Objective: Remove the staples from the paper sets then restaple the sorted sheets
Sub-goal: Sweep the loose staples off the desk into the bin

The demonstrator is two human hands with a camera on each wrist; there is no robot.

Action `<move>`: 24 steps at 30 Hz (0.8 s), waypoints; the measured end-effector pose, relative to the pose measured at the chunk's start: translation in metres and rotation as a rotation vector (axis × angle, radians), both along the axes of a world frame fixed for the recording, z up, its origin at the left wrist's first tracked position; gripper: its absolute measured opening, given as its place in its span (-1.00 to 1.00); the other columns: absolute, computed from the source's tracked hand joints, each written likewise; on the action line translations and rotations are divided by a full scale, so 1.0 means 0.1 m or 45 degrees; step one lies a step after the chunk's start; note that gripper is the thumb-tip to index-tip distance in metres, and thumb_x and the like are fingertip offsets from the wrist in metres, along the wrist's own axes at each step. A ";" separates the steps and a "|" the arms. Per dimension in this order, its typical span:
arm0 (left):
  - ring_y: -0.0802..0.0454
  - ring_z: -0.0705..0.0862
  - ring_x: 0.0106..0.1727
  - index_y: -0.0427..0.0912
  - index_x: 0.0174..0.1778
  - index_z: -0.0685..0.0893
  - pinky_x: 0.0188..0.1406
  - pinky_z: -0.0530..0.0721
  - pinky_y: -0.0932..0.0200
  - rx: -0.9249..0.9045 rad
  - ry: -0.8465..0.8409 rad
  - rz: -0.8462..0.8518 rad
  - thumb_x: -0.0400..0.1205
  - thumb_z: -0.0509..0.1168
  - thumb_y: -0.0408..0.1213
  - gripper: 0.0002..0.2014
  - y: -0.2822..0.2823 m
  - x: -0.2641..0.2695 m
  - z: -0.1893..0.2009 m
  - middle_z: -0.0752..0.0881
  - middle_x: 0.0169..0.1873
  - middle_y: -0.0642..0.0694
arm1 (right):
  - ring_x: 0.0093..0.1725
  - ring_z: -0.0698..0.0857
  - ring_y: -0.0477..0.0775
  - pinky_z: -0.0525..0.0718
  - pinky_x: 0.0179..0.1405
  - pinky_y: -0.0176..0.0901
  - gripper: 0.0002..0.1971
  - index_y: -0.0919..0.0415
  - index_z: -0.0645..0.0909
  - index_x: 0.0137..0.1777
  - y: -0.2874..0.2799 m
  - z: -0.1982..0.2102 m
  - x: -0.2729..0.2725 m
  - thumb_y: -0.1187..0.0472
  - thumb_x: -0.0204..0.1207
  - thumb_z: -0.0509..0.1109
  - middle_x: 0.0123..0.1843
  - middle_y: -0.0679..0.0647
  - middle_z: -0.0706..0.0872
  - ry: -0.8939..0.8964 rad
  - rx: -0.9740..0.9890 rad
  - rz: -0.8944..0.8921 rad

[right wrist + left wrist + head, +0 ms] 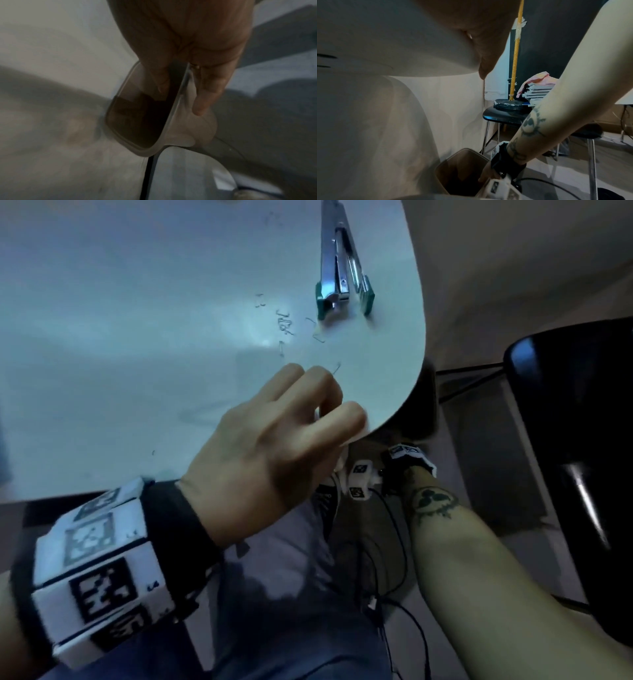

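A metal stapler (339, 268) with green ends lies swung open on the white table (137, 302). Several loose bent staples (284, 326) are scattered between it and my left hand (325, 405). That hand rests at the table's rounded front corner with its fingers loosely bent, and I see nothing in it. My right arm (445, 542) reaches under the corner, where the table hides the hand in the head view. The right hand (180, 88) grips the rim of a small grey bin (120, 135), thumb inside and fingers outside. The bin (462, 162) hangs just below the table edge.
A black chair (575, 440) stands to the right. A black stool (505, 115) behind it carries a stack of papers (537, 92) and a yellow pole on a round base (510, 104). Cables (394, 542) trail over the floor by my knees.
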State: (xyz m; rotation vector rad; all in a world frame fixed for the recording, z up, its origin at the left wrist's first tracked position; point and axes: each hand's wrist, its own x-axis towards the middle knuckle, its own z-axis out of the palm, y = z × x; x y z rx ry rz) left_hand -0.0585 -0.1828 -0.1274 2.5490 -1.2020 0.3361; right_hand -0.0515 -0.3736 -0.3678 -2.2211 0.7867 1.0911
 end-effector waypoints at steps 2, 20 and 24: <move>-0.03 0.38 -0.26 -0.15 -0.06 0.61 -0.55 0.48 -0.04 0.046 0.044 -0.037 0.52 0.39 -0.35 -0.88 0.01 -0.01 0.01 0.39 -0.16 -0.03 | 0.44 0.46 0.28 0.71 0.01 -0.07 -0.49 0.14 0.21 0.60 -0.03 -0.22 0.00 0.16 0.67 0.17 0.53 0.15 0.39 -0.064 0.183 -0.115; -0.09 0.51 -0.25 -0.22 -0.14 0.73 -0.37 0.47 0.08 -0.122 0.135 -0.111 0.51 0.38 -0.14 -0.80 0.01 0.01 0.00 0.58 -0.30 -0.16 | -0.51 0.75 -0.02 0.66 -0.45 -0.26 -0.72 0.46 0.64 -0.13 -0.86 0.58 -0.12 0.19 0.50 0.26 -0.59 0.14 0.69 -0.547 0.019 -0.822; 0.14 0.48 -0.34 -0.20 -0.16 0.73 -0.35 0.43 0.31 -0.383 0.370 -0.081 0.50 0.30 0.02 -0.68 0.06 0.04 0.01 0.59 -0.39 -0.04 | -0.81 0.52 -0.09 0.49 -0.77 -0.31 -0.80 0.36 0.58 -0.32 -0.92 1.23 -0.14 0.25 0.46 0.26 -0.50 0.17 0.62 -0.756 -0.020 -0.869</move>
